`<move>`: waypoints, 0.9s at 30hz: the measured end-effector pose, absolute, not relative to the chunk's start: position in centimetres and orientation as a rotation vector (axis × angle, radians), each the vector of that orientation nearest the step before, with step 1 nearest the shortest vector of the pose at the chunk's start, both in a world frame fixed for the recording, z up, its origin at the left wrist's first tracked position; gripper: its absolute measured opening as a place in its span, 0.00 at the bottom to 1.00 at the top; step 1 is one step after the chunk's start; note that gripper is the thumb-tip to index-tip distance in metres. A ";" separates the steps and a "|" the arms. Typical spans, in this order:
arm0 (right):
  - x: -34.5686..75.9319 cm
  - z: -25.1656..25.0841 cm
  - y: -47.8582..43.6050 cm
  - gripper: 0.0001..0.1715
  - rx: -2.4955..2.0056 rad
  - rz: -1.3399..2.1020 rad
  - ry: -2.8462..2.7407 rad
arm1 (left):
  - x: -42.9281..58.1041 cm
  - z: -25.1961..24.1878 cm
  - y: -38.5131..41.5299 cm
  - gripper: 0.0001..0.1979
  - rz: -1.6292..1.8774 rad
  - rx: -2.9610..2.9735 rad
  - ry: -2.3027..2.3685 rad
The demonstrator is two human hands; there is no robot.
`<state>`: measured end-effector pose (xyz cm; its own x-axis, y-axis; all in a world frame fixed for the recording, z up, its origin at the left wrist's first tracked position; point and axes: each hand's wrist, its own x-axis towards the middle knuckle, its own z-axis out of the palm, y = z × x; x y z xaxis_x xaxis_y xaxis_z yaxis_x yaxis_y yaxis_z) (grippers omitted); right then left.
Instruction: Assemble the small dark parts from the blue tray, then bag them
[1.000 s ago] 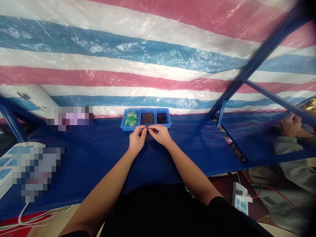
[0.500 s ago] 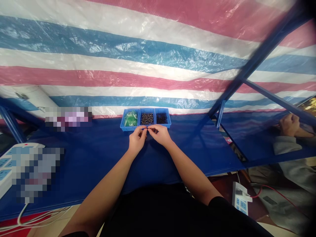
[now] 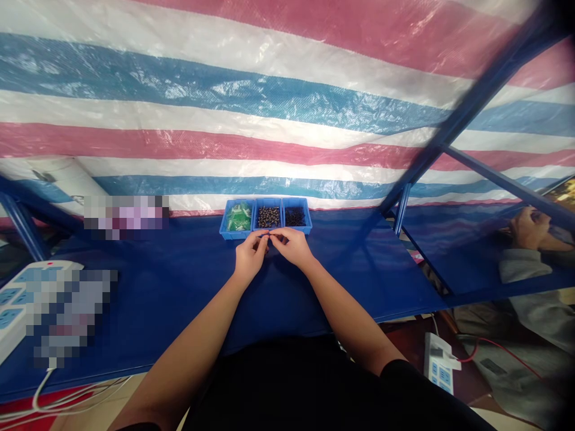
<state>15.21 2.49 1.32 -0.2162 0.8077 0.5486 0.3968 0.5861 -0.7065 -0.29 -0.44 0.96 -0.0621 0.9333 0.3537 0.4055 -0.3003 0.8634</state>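
My left hand [image 3: 250,255] and my right hand [image 3: 293,245] meet fingertip to fingertip over the blue table cloth [image 3: 188,281], just in front of a row of small blue bins. Both hands pinch something tiny between thumb and fingers; it is too small to make out. The left bin [image 3: 238,216] holds green pieces, the middle bin [image 3: 268,215] holds dark and light small parts, and the right bin [image 3: 295,215] holds black small parts.
A white power strip [image 3: 18,293] lies at the table's left edge with cables hanging below. Another power strip [image 3: 439,366] lies on the floor at the right. Blue frame bars [image 3: 453,126] cross the right side. Another person's hand [image 3: 530,227] shows at the far right.
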 end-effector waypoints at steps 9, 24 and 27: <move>15.1 1.4 2.4 0.11 -1.007 0.548 -1.825 | -0.4 0.8 -0.3 0.14 1.365 1.702 1.470; 15.1 1.4 2.3 0.12 -0.997 0.565 -1.807 | -0.5 0.7 -0.3 0.14 1.352 1.690 1.473; 15.1 1.3 2.4 0.11 -0.984 0.550 -1.812 | -0.5 0.9 -0.4 0.14 1.357 1.674 1.472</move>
<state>15.08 2.38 1.34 -0.2080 0.8183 0.5359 0.3828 0.5723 -0.7252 -0.47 -0.37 0.86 -0.0956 0.9373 0.3351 0.4098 -0.2697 0.8714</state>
